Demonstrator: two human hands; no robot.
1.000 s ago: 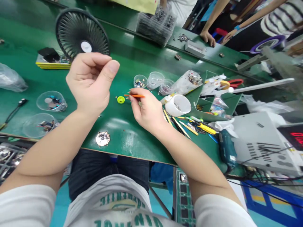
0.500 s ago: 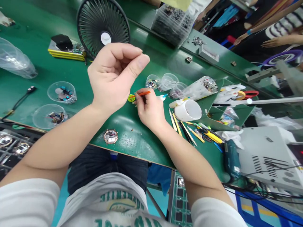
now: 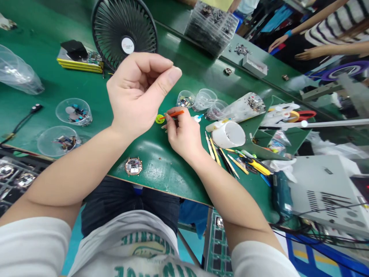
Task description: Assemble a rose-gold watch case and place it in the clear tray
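My left hand [image 3: 137, 94] is raised over the bench, thumb tip and forefinger tip nearly together in a pinch; anything between them is too small or hidden to make out. Lower and to its right, my right hand [image 3: 186, 134] grips a thin orange stick-like tool [image 3: 176, 114]. The tool's left end reaches a small round yellow-green dish [image 3: 158, 119], partly behind my left hand. Close to the bench's front edge lies an open watch case [image 3: 133, 166] with its inner parts showing.
A black fan [image 3: 123, 23] stands behind my left hand. Clear plastic cups [image 3: 74, 109] of small parts sit at left, others beyond my right hand. A white cup [image 3: 229, 134] and several tweezers [image 3: 213, 148] lie rightward, near a grey box [image 3: 328, 188]. A co-worker's hands [image 3: 308, 54] show far right.
Both my hands hold almost the same pose, and the orange tool stays at the dish. The co-worker's hands at the upper right have shifted leftward.
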